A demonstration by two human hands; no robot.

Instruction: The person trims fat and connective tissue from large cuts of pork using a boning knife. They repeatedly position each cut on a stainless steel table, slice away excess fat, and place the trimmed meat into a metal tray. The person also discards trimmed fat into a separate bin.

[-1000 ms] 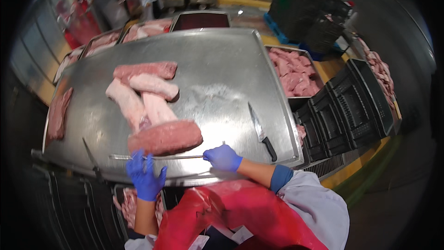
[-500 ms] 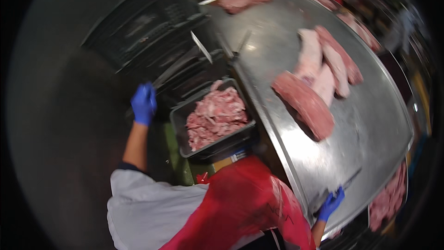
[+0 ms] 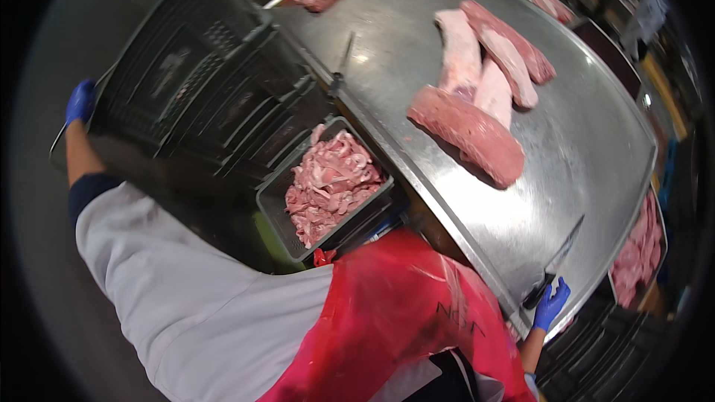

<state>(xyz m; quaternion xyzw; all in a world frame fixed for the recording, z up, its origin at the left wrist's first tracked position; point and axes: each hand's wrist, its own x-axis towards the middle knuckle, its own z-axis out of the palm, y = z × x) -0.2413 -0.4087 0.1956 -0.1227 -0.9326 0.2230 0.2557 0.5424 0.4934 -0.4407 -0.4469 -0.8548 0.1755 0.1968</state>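
While the person's blue-gloved left hand (image 3: pixel 80 102) is curled around what looks like a thin, grey metal rod (image 3: pixel 56 141), well out to the side, the blue-gloved right hand (image 3: pixel 553 305) is far nearer to the pointed, black-handled steel knife (image 3: pixel 558 257). That knife appears to lie on the broad, shiny metal table (image 3: pixel 596 141), its handle just left of the right hand's fingers, its long axis slanting forward and rightward, tip away from the hand. Those fingers look spread, not wrapped round the handle; whether they touch it, I cannot tell. Ahead and left of them, well apart, are long, pink meat cuts (image 3: pixel 488 93).
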